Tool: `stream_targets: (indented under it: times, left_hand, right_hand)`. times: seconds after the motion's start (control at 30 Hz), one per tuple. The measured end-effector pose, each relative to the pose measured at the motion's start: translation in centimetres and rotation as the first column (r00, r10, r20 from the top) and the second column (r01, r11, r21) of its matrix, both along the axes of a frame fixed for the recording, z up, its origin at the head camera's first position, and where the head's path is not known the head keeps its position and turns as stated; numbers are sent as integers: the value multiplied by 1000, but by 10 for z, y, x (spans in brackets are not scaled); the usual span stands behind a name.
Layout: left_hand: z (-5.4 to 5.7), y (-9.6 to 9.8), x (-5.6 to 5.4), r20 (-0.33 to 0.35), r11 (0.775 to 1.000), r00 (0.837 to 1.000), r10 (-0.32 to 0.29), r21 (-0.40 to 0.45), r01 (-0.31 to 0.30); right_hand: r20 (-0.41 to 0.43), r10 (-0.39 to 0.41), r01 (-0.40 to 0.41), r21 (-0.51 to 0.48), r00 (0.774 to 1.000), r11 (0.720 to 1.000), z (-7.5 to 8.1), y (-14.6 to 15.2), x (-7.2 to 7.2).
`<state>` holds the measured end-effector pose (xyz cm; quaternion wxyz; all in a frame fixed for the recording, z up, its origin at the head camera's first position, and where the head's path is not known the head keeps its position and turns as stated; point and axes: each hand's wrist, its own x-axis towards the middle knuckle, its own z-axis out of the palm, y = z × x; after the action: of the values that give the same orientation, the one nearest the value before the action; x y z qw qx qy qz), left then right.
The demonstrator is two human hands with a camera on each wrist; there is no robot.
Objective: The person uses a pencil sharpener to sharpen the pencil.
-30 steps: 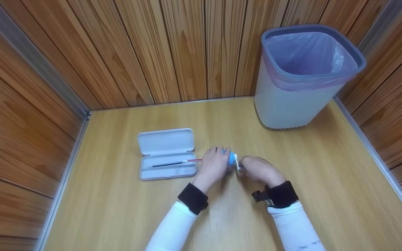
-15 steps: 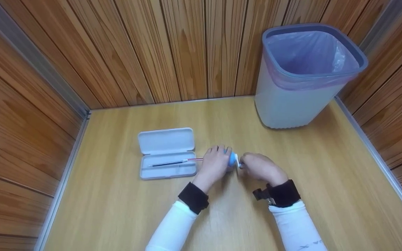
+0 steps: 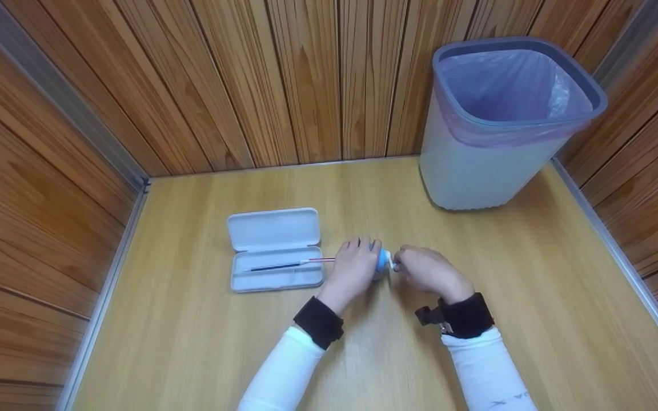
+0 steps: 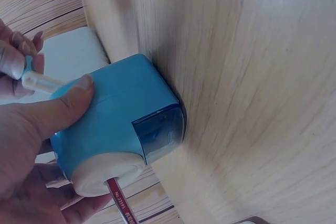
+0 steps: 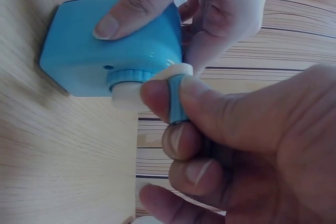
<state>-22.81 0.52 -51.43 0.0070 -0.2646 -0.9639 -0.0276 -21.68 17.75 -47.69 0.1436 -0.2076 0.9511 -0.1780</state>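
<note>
A blue crank pencil sharpener [image 4: 118, 93] stands on the table, and my left hand [image 3: 354, 265] grips it from above, thumb on one side. A pencil [image 4: 121, 199] with a red printed barrel sticks out of the sharpener's white round front. In the head view that pencil [image 3: 322, 260] reaches left over the open pencil case [image 3: 275, 231]. My right hand [image 3: 429, 271] pinches the blue knob [image 5: 177, 98] of the white crank between thumb and forefinger, to the right of the sharpener. The pencil's tip inside the sharpener is hidden.
A tall bin [image 3: 472, 171] with a purple liner stands at the back right. Wood-panelled walls [image 3: 283, 85] close in the table [image 3: 192, 342] at the back and both sides. Inside the pencil case lies a dark pen-like stick [image 3: 272, 267].
The right hand has swung the crank knob upward in the head view, with the handle turned from pointing down toward the right. The left hand keeps its grip on the sharpener.
</note>
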Motion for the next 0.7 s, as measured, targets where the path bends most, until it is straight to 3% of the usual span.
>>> stream_targets:
  times: [0.27, 0.47, 0.7]
  left_hand:
    - [-2, 1, 0, -45, 999, 999, -25, -28, 24]
    - [-3, 1, 0, -29, 1000, 999, -22, -12, 22]
    - [-5, 1, 1, -120, 999, 991, -52, -13, 51]
  right_hand:
    - [-35, -8, 7, -28, 999, 1000, 4, 3, -6]
    - [-72, -24, 21, -37, 997, 999, 4, 6, -10]
    - [-118, -4, 2, -23, 993, 1000, 2, 5, -14]
